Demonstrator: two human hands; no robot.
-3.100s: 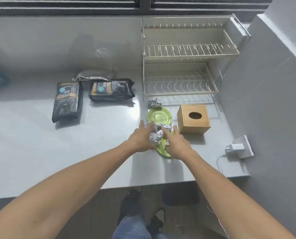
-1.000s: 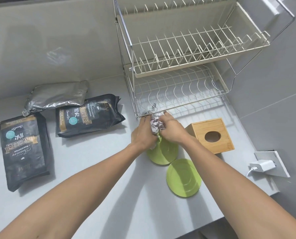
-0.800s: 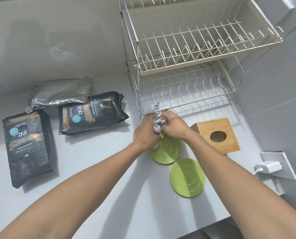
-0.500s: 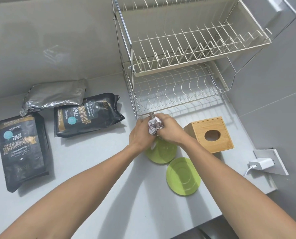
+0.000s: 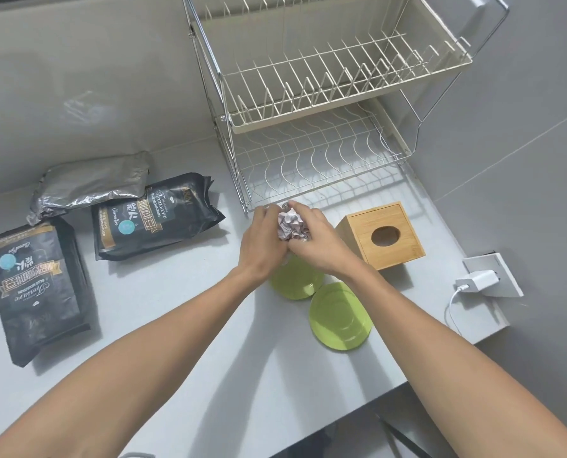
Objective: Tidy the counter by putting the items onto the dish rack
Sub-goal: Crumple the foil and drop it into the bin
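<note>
A crumpled foil wad (image 5: 290, 224) is cupped between my left hand (image 5: 264, 239) and my right hand (image 5: 317, 238), just in front of the lower tier of the two-tier wire dish rack (image 5: 322, 166). Both hands press on the foil from either side. Under my wrists lies a green plate (image 5: 295, 280), partly hidden, and a second green plate (image 5: 340, 315) lies nearer the counter's front edge. Both rack tiers look empty.
A wooden tissue box (image 5: 383, 236) stands right of my hands. Two black coffee bags (image 5: 34, 285) (image 5: 153, 216) and a silver foil bag (image 5: 90, 185) lie at the left. A white charger (image 5: 475, 280) with its cable is plugged in on the right wall.
Both hands carried the foil from the near plate up to the front of the rack's lower tier. Over the last second they stay together there, squeezing the foil.
</note>
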